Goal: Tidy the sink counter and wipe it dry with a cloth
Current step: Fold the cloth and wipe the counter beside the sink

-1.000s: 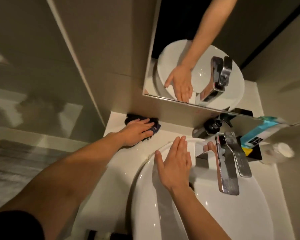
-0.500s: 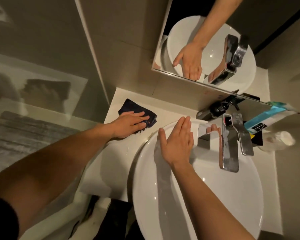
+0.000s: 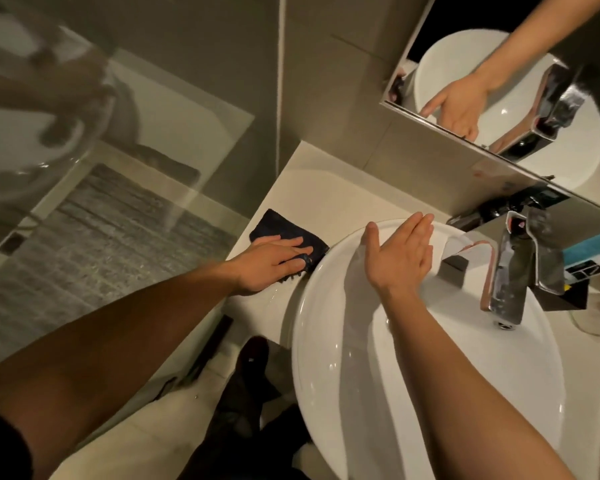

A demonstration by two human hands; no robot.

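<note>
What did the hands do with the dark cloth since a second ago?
The left hand slid the dark cloth along the counter, away from the back wall and toward the front, until it sits against the rim of the basin. The hand presses flat on it as before. The right hand stayed resting open on the basin's back rim, and the tap did not move.

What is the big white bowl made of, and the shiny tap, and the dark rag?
The sink looks like glazed ceramic: smooth white, with glossy highlights. The tap seems to be polished metal, probably chrome, since it mirrors the surroundings. The cloth under the left hand looks like soft dark fabric with a frayed edge.
</note>
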